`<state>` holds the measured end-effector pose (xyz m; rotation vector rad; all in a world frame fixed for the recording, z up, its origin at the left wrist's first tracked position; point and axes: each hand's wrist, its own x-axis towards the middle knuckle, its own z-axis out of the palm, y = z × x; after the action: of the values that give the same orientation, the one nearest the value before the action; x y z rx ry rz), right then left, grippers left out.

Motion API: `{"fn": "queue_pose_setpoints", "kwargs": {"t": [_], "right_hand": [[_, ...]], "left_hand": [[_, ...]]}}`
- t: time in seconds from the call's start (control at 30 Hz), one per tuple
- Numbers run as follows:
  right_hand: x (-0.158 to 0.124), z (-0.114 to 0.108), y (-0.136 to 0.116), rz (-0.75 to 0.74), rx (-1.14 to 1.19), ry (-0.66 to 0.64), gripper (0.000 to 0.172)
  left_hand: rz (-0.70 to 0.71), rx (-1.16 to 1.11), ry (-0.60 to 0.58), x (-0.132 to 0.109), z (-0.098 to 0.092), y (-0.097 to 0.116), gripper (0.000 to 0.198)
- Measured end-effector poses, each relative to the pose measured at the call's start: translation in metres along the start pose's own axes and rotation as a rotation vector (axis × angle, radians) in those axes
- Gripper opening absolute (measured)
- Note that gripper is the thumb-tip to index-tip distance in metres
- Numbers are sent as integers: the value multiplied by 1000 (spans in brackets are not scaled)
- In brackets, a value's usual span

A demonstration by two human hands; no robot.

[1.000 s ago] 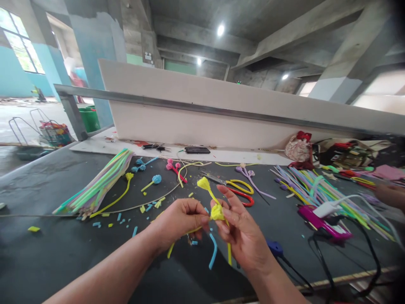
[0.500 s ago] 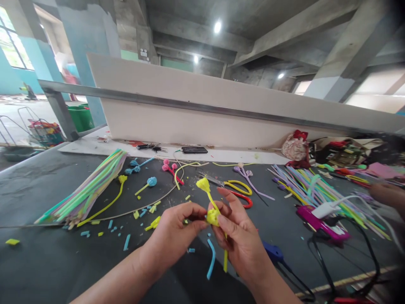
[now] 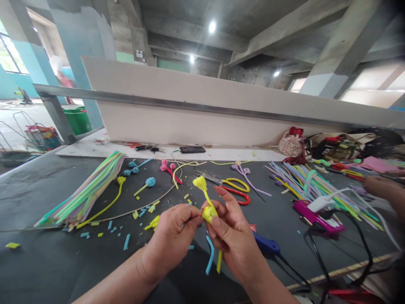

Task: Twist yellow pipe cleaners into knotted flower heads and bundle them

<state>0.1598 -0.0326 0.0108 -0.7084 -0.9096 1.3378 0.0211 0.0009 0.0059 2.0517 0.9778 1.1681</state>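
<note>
Both my hands meet over the dark table (image 3: pixel 47 261) on a yellow foam strip (image 3: pixel 209 213) twisted into a knot. My left hand (image 3: pixel 172 238) pinches the knot from the left with thumb and fingers closed. My right hand (image 3: pixel 232 236) wraps its fingers round the strip from the right. A second yellow bud (image 3: pixel 200 183) on the same strip sticks up above my fingers, and the strip's tail (image 3: pixel 219 261) hangs below my right hand. A curved blue piece (image 3: pixel 209 255) lies on the table under my hands.
A bundle of coloured foam strips (image 3: pixel 88 190) lies at left, another bundle (image 3: pixel 313 185) at right. Scissors with yellow handles (image 3: pixel 236 183) and red ones (image 3: pixel 238 195), finished buds (image 3: pixel 148 182), cut bits, a pink device (image 3: pixel 313 216) with cables, a phone (image 3: pixel 192 149). Another person's hand (image 3: pixel 381 188) at far right.
The strip's tail below my right hand has grown shorter as the knot is drawn tighter. My hands sit slightly lower and closer together. The camera has shifted a little to the right.
</note>
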Motion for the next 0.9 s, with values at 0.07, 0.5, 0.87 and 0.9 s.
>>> {"fn": "queue_pose_setpoints", "kwargs": {"t": [0.07, 0.5, 0.87, 0.9], "right_hand": [[-1, 1, 0, 4, 11, 8, 50], [-5, 2, -7, -15, 38, 67, 53], [-3, 2, 0, -28, 9, 17, 52], [-2, 1, 0, -37, 12, 13, 51]], "left_hand": [[-47, -47, 14, 0, 2, 1, 19], [-258, -663, -135, 3, 7, -10, 5], [-297, -676, -90, 4, 3, -4, 15], [-288, -674, -84, 5, 3, -3, 14]]}}
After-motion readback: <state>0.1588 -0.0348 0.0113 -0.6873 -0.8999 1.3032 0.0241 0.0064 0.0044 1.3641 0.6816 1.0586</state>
